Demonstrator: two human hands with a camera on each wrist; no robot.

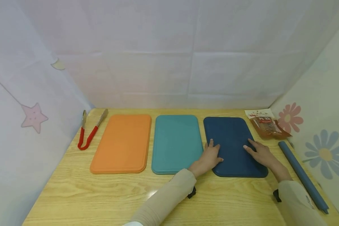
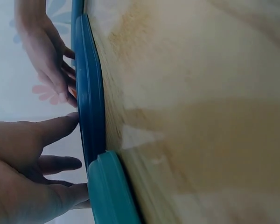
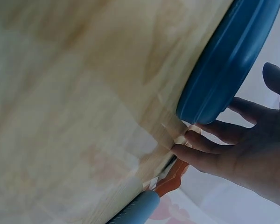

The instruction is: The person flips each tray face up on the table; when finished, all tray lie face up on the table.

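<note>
A flat dark blue rectangular case (image 1: 228, 138) with rounded corners lies on the right part of the table, a ridge running round its side in both wrist views. My left hand (image 1: 210, 156) is at its left edge, fingers spread and the thumb over its top. On the opposite edge, my right hand (image 1: 263, 154) lies with thumb and forefinger extended onto the top. In the right wrist view, that hand's fingers reach past the case's rounded corner (image 3: 200, 112). Close to my left hand is a similar teal case (image 1: 176, 141), which the left fingertips overlap in the left wrist view.
An orange case (image 1: 122, 142) of like shape lies left of the teal one. Red-handled metal tongs (image 1: 92, 135) rest at the far left. At the right stand a brown food packet (image 1: 268, 124) and a long blue-grey roll (image 1: 302, 174). Light fabric walls (image 1: 147, 75) border the wooden table.
</note>
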